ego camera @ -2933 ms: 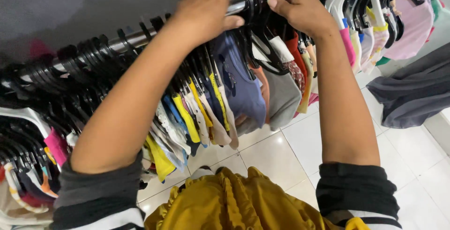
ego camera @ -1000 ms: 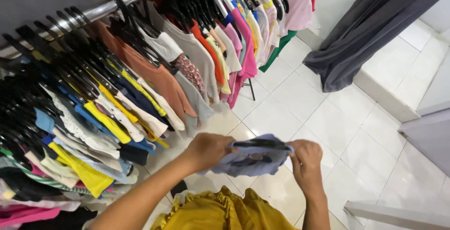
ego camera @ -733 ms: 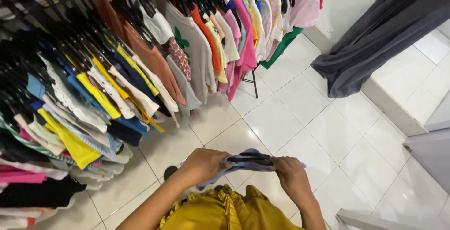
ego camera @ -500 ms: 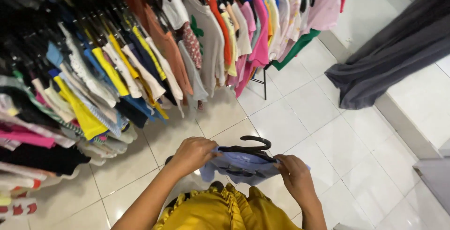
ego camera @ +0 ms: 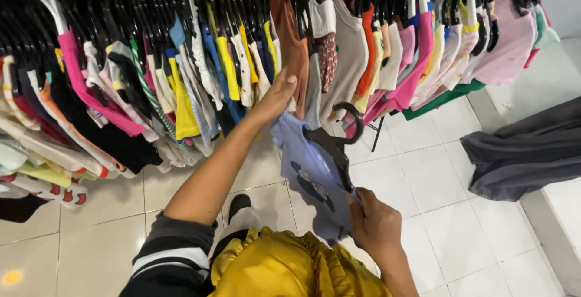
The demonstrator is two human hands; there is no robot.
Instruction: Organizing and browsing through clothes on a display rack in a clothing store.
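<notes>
A clothes shop floor seen from above

We look down on white floor tiles with grey joints; a packed rack of clothes on black hangers fills the top; a dark grey cloth drapes over a white ledge at the right.

The left hand has let go of the blue shirt, reaching the rack.
</notes>
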